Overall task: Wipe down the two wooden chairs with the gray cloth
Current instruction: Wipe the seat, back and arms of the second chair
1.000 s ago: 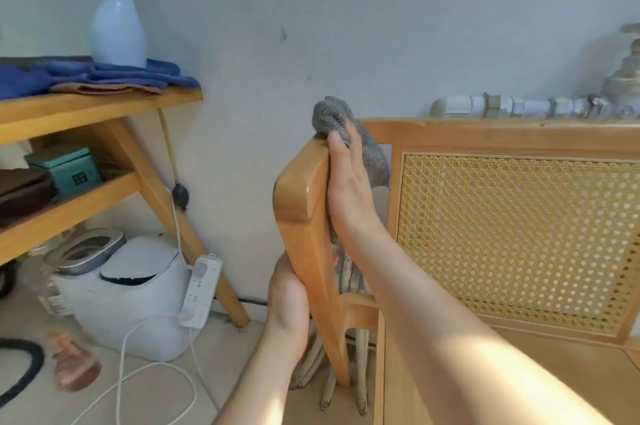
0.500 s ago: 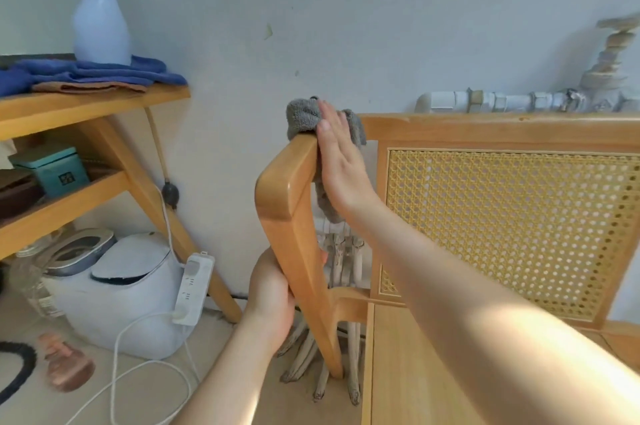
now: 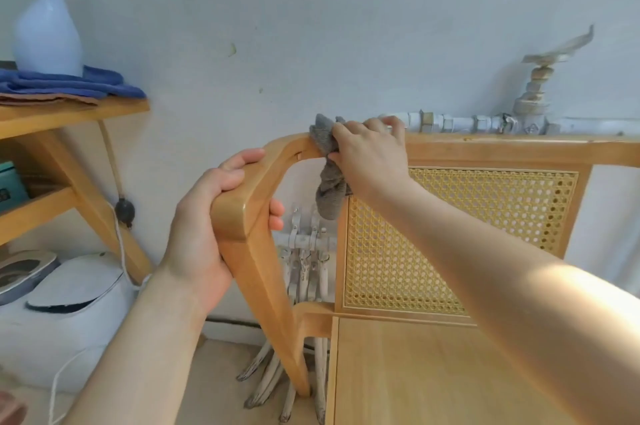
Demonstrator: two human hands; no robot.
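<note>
I see a pale blue-grey wall [image 3: 311,26] close ahead, with a white pipe [image 3: 460,121] running along it behind a wooden chair [image 3: 485,151]. The chair has a woven cane back and a plain wooden seat at lower right. At left stands a wooden shelf [image 3: 69,113] holding folded blue towels [image 3: 69,83] and a spray bottle [image 3: 46,30]. Below it sits a white appliance [image 3: 69,314] on a beige floor.

My left hand [image 3: 207,227] wraps the bend of the chair's armrest, fingers curled over the top and thumb side underneath, gripping the wood firmly. My right hand [image 3: 370,154] lies palm down at the corner where the armrest meets the top rail, fingers closed on the cloth [image 3: 327,175]. The grey cloth is pressed against that corner, one bunch poking up past the fingertips, the rest hanging beside the cane panel.

Only one chair shows, and its right side runs out of view. Pale slats [image 3: 304,269] behind the armrest are hard to identify. A reddish blur at bottom left is cut off.
</note>
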